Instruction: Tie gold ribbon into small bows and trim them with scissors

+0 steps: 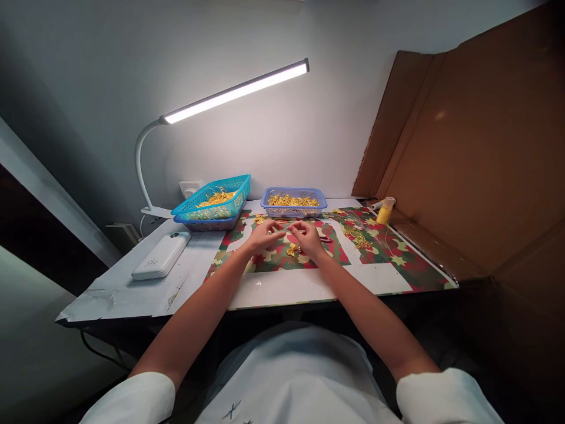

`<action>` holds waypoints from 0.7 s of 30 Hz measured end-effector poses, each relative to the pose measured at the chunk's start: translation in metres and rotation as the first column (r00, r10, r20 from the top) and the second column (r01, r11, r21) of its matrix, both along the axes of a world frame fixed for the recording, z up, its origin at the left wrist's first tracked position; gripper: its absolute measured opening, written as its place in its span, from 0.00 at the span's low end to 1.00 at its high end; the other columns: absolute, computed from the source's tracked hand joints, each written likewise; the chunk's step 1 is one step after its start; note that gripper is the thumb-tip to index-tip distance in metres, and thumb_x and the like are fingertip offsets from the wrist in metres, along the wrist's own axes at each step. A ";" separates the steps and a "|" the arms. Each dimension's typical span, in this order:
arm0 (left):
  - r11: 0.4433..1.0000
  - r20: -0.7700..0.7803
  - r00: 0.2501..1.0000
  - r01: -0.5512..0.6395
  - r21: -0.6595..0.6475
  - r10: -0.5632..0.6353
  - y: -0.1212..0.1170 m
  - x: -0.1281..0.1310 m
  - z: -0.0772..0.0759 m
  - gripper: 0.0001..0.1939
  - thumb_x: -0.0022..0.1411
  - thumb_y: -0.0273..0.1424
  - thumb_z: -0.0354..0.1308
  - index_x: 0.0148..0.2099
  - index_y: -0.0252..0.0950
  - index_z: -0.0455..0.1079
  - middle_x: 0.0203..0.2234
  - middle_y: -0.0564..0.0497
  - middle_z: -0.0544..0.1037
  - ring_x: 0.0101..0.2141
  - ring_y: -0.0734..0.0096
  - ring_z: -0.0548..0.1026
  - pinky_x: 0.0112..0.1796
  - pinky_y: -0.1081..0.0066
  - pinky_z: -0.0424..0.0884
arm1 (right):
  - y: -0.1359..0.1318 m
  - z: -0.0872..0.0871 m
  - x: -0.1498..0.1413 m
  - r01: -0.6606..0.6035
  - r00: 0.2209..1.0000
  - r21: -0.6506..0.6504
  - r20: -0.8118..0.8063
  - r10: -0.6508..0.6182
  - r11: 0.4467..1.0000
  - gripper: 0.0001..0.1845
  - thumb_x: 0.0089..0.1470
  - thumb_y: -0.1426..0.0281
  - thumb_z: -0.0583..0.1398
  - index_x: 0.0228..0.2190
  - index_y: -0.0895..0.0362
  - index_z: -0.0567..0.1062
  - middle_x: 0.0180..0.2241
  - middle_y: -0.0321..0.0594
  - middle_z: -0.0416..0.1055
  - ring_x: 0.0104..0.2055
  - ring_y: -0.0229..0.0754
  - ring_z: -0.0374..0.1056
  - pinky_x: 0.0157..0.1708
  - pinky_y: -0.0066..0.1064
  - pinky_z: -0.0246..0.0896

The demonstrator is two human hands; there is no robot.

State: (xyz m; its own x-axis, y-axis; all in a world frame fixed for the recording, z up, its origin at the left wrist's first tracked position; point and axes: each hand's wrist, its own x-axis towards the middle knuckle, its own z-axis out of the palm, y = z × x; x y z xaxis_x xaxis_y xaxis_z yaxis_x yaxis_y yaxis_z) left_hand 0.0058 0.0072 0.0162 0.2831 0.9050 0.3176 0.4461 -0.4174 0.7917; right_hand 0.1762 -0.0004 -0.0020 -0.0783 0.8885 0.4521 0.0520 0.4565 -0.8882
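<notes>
Over the patterned mat (273,262), my two hands face each other, fingertips nearly meeting. The fingers of my left hand (265,235) are curved, with a gap between thumb and forefinger and nothing visible in it. Thumb and forefinger of my right hand (308,237) are pinched together; anything between them is too small to make out. Just below the hands lies a small gold bow-shaped piece (292,251). A dark red looped tool handle (325,239) pokes out beside my right hand, the rest hidden. More gold pieces (260,218) lie behind my left hand.
Behind stand a purple basket (293,213) of gold pieces and a turquoise basket (210,207) of gold strips, stacked on another. A white power bank (162,256) and lamp (238,88) are left. Right are gold strands (358,238), a yellow bottle (385,212) and a cardboard wall (468,147).
</notes>
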 end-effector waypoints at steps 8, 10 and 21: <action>0.993 -0.305 0.945 0.107 -0.052 -0.118 -0.007 0.011 -0.009 0.09 0.44 0.36 0.66 0.24 0.37 0.72 0.22 0.52 0.76 0.23 0.72 0.68 0.25 0.73 0.59 | -0.002 0.007 0.003 -0.041 0.996 -0.052 -0.085 0.037 0.998 0.18 0.44 0.53 0.62 0.26 0.55 0.71 0.24 0.37 0.71 0.30 0.42 0.70 0.33 0.34 0.64; 0.991 -0.291 0.951 0.081 -0.108 -0.109 -0.008 0.011 -0.009 0.08 0.46 0.36 0.64 0.26 0.37 0.72 0.19 0.54 0.75 0.21 0.73 0.67 0.23 0.73 0.59 | -0.002 0.008 0.007 -0.004 0.999 -0.060 -0.041 0.002 0.998 0.16 0.45 0.54 0.61 0.25 0.55 0.71 0.24 0.37 0.70 0.29 0.41 0.68 0.31 0.32 0.62; 0.990 0.254 0.967 0.014 -0.138 0.022 -0.002 0.013 -0.011 0.15 0.43 0.37 0.68 0.29 0.34 0.69 0.22 0.54 0.75 0.23 0.74 0.71 0.25 0.73 0.66 | -0.006 0.008 0.019 0.105 0.907 0.152 0.391 -0.158 0.983 0.20 0.56 0.60 0.50 0.17 0.54 0.53 0.17 0.32 0.52 0.22 0.36 0.49 0.25 0.30 0.43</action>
State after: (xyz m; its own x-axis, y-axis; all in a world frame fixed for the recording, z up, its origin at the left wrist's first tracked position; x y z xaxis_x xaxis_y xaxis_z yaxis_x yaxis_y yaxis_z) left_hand 0.0184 0.0053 0.0050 0.2056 0.9460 0.2507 0.2240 -0.2948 0.9289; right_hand 0.1954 -0.0065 0.0057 -0.1620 0.8416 0.5152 0.4574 0.5267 -0.7165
